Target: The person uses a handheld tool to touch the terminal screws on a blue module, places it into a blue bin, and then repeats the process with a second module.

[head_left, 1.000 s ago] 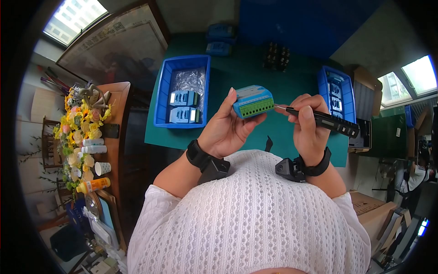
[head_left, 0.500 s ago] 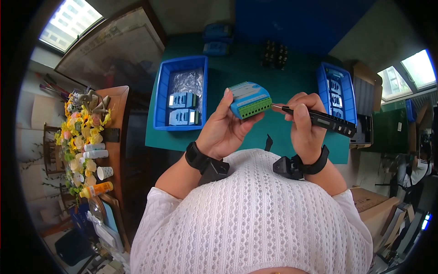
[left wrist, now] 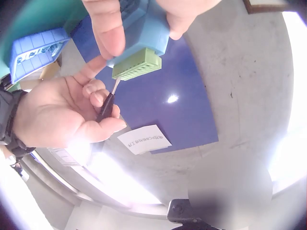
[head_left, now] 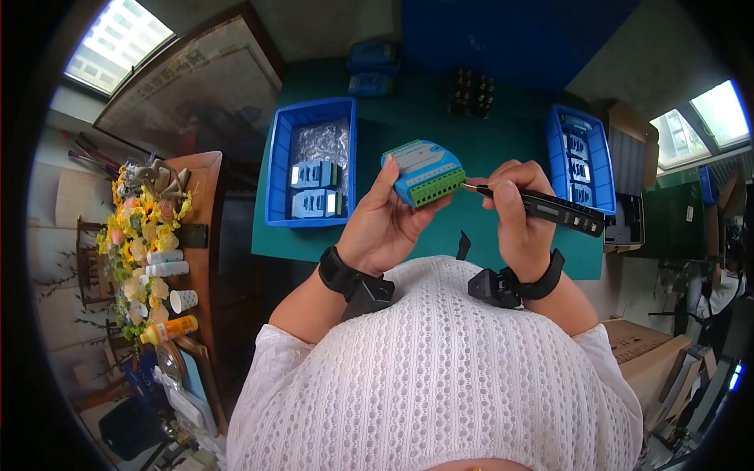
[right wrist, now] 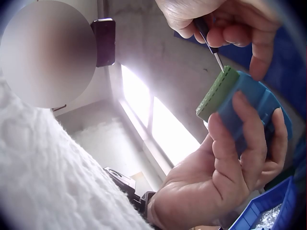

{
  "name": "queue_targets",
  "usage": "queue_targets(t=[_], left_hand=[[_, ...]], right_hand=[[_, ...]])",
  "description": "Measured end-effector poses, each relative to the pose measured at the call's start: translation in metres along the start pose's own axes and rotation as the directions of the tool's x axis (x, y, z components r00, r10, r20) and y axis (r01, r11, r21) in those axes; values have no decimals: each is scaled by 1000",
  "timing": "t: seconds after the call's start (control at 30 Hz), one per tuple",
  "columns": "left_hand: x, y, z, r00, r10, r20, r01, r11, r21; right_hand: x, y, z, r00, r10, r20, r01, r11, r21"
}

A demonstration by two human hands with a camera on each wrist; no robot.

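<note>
My left hand (head_left: 384, 228) grips a blue electronic module (head_left: 421, 163) above the table, thumb on one side and fingers beneath. A green screw terminal block (head_left: 438, 188) runs along the module's near edge, angled toward the right. In my right hand (head_left: 521, 228) is a black screwdriver (head_left: 554, 210) with a small display on its handle. The metal tip (right wrist: 219, 62) meets the end of the terminal block in the right wrist view. From the left wrist view, the screwdriver's shaft (left wrist: 116, 85) also reaches the block's end, with the fingers curled about the handle.
A blue bin (head_left: 272, 169) with two modules and plastic wrap stands left on the green table (head_left: 377, 118). Another blue bin (head_left: 606, 177) of modules stands right. Dark small parts (head_left: 471, 94) and stacked modules (head_left: 371, 82) lie at the back. A wooden side table (head_left: 206, 188) holds flowers and cups.
The module has turned slightly and shifted a little left and down in the head view. The screwdriver has followed it, its tip now at the terminal block's right end.
</note>
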State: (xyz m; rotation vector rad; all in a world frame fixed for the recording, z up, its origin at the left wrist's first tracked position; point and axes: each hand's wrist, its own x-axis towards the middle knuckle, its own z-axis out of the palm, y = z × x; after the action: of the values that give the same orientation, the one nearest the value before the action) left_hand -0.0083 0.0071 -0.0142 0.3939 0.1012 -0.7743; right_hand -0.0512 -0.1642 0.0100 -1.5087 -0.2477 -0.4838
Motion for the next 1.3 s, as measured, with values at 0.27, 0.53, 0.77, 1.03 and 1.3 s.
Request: queue_targets(t=[0.27,0.53,0.77,1.03,1.3], left_hand=[[-1,0,2,1000,24,3,-24,1000,19],[-3,-1,6,999,45,-27,-44,997,63],[-3,-1,5,999,45,-11,-45,998,46],[-4,-1,7,999,51,-10,-50,996,69],[-5,-1,10,997,65,-36,-62,995,84]], right_hand=[[-1,-2,2,1000,1,11,-2,995,95],[-1,-2,3,998,-49,33,50,998,-36],[-3,-4,3,1000,-22,8,21,998,60],[-3,-2,3,998,-46,38,49,997,-66],[-5,-3,7,1000,-26,8,25,995,94]])
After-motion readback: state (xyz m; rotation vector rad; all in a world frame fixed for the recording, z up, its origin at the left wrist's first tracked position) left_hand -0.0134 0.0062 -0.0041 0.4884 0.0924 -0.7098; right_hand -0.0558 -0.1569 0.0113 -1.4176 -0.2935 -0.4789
